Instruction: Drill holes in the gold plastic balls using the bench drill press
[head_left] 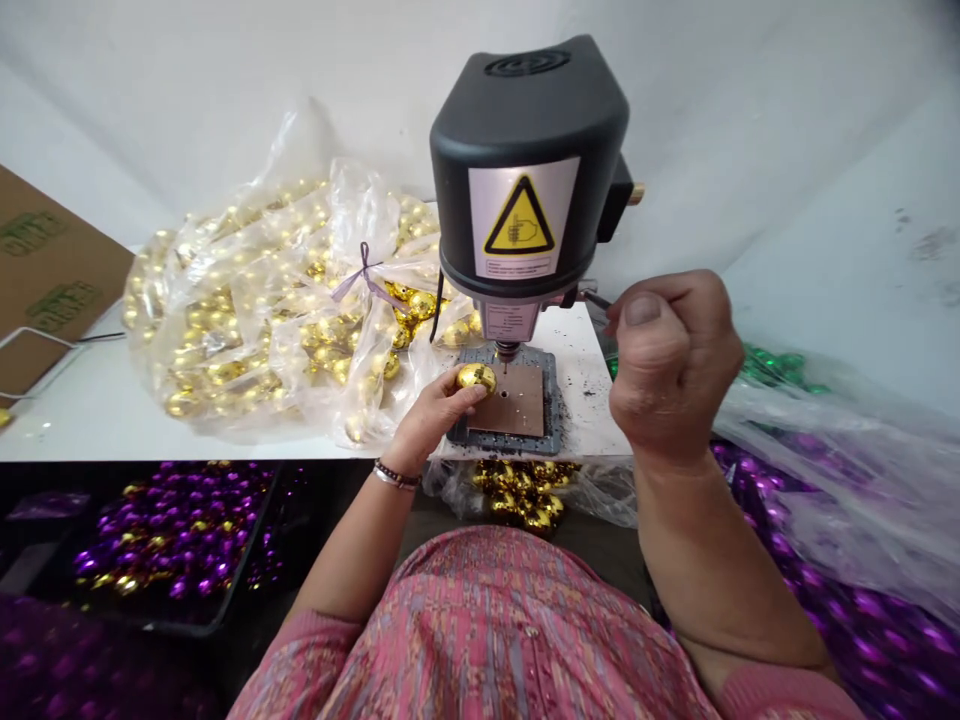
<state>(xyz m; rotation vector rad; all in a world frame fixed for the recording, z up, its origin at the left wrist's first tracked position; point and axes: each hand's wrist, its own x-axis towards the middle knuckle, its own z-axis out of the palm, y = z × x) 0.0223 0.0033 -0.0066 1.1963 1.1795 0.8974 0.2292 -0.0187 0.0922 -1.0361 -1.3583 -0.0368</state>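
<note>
My left hand (435, 408) pinches a shiny gold ball (476, 377) and holds it on the brown plate (521, 405) of a small black drill press (529, 170), just left of the drill bit (507, 352). My right hand (671, 360) is closed in a fist around the press's thin metal lever (598, 299), to the right of the machine head. A beaded bracelet sits on my left wrist.
A big clear bag of gold balls (262, 310) lies on the white table (90, 420) to the left. More gold balls (525, 490) sit in a bag below the table edge. Purple balls fill a tray (165, 540) at lower left and a bag (825, 520) at right. A cardboard box (45, 270) stands at far left.
</note>
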